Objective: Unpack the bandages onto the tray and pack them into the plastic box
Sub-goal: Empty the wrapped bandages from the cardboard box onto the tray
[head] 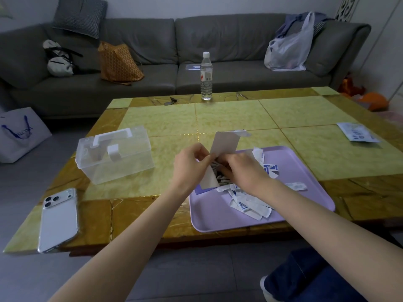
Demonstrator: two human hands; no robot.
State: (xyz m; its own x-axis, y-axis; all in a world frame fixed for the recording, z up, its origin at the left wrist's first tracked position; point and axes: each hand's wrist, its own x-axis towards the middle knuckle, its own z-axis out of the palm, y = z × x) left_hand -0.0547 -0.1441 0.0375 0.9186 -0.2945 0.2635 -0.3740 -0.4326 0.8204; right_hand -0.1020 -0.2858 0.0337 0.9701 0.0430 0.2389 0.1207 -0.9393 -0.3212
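Left hand (192,164) pinches the open carton (224,144) by its side wall, flap up, above the tray (213,216). Right hand (242,171) has its fingers curled into the carton mouth among packed bandages; can't tell if it has a grip. Loose bandages (246,203) lie on the tray under the right wrist. Plastic box (115,153), lid down, sits on the counter left of the left hand. Strips are likely light, thin, slick and floppy: pinch small stacks mid-length.
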